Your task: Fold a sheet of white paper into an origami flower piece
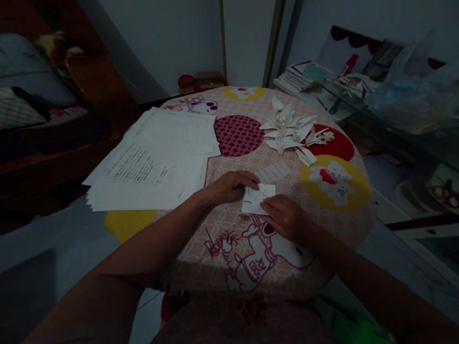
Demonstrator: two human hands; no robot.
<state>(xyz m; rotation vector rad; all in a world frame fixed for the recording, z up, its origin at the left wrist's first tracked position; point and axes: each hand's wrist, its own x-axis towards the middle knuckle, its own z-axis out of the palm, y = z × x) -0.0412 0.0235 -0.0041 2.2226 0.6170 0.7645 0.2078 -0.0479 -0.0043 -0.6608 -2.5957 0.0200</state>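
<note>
**Small paper square btwn two hands; skewed creases or a nudged stack are the main risks**

Dim room, round cloth-covered counter point(229, 167). The L hand point(228, 188) has its fingers on the upper-left part of a small white paper square point(255, 200); the R hand point(290, 217) has its fingers at the lower-right edge. Can't tell if either pinches or only presses. The square is on the cloth, near the wearer's side.

Poss. trouble: uneven pressure or low light could skew a crease; soft cloth may ruck. The L forearm point(170, 226), near the loose sheet stack point(155, 182), might drag pages. Folded paper pieces point(289, 131) beyond could crush, e.g. under a careless reach.
</note>
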